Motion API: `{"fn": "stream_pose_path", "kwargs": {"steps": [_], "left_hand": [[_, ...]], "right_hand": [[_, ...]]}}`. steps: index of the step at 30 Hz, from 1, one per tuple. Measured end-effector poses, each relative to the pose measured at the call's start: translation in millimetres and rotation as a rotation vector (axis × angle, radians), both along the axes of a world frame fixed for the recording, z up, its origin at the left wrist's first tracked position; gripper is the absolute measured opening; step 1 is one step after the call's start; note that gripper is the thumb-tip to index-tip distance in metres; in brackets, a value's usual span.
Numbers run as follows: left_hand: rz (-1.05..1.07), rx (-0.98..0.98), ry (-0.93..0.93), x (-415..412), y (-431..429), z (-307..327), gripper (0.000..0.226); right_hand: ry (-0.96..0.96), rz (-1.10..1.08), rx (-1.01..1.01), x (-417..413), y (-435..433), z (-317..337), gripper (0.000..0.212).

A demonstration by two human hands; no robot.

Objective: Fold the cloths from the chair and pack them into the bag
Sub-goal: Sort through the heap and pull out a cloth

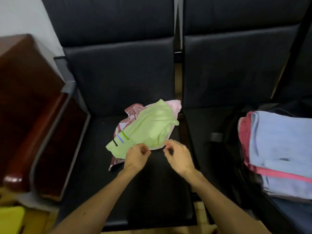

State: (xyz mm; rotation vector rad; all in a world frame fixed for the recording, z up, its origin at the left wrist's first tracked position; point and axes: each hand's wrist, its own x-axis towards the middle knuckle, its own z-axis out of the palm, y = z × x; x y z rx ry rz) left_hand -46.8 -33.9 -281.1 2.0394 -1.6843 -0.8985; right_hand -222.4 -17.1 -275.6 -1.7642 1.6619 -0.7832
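Three loose cloths lie heaped on the chair [152, 186] seat: a green cloth [150, 127] on top, a pink cloth [174, 105] showing at its 1 o'clock edge, and a maroon patterned cloth [133, 110] showing from 10 round to 7 o'clock.

Hands: both are at 6 o'clock of the heap, at the near hem of the green cloth. The left hand [137, 155] has thumb and fingers curled narrow against the hem. The right hand [178, 157] is curled the same way just beside it. Motion blur hides whether either pinch holds fabric, so this cannot be told.

Handling, judged: thin, light and limp, with no stiffness. The cloth will sag and drag the layers beneath unless lifted clear. The best hold is probably two adjacent corners of the hem, pinched well apart, then shaken out flat.

Bag [234, 149]: dark and open, at 3 o'clock on the next seat, with a folded stack [278, 141] of light blue and pink-red cloths in or on it.

Writing: none is readable. The green cloth carries three short stripes [120, 139] in black, blue and green at its 8 o'clock corner. The white marks on the maroon cloth may be lettering but are too blurred to read.
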Motion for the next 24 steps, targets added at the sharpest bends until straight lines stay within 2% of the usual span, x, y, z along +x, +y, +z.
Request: {"fn": "stream_pose_path", "kwargs": {"steps": [1, 3, 6, 10, 14, 20, 24], "left_hand": [[0.011, -0.012, -0.041, 11, -3, -8, 0.001], [-0.013, -0.047, -0.153, 29, -10, -24, 0.014], [-0.167, -0.085, -0.306, 44, -22, -39, 0.034], [-0.341, -0.092, -0.423, 55, -34, -48, 0.024], [-0.416, -0.134, -0.541, 63, -35, -55, 0.027], [-0.449, -0.103, -0.577, 75, -21, -42, 0.015], [-0.449, -0.177, -0.474, 78, -18, 3, 0.016]], "right_hand": [[0.015, 0.04, 0.049, 15, -4, -6, 0.021], [0.074, 0.103, 0.127, 41, -16, -16, 0.025], [0.192, 0.152, 0.216, 65, -36, -30, 0.03], [0.325, 0.23, 0.297, 85, -48, -46, 0.019], [0.379, 0.258, 0.288, 94, -47, -55, 0.015], [0.394, 0.264, 0.288, 103, -35, -40, 0.027], [0.292, 0.227, 0.289, 105, -29, -6, 0.026]]}}
